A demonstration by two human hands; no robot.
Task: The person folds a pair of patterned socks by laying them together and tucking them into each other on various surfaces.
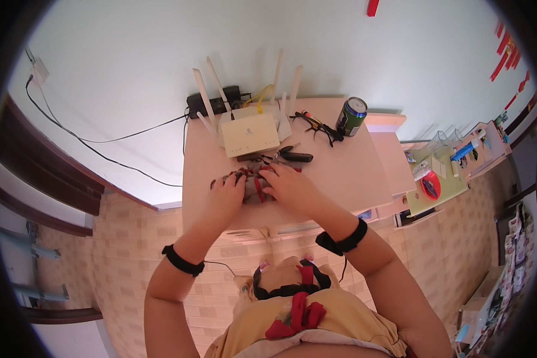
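Head view: a soft-looking grey and dark-red bundle [253, 190] is seen on the pale table [355, 176], on the near side of the white router [250, 136]. The left hand [225, 192] is laid over the bundle's left part with fingers spread and bent; the right hand [289, 185] is set at its right part, by a red strap [259, 188]. The hands are close but apart; whether either is clamped on the fabric cannot be told. Between router and bundle, a black-handled tool [296, 157] is left untouched; a green can [352, 116] is noted right of the router. Step in hand, as judged: two-handed arranging of the bundle. For the next move, steadying by one hand while the strap is worked by the other appears to be required.
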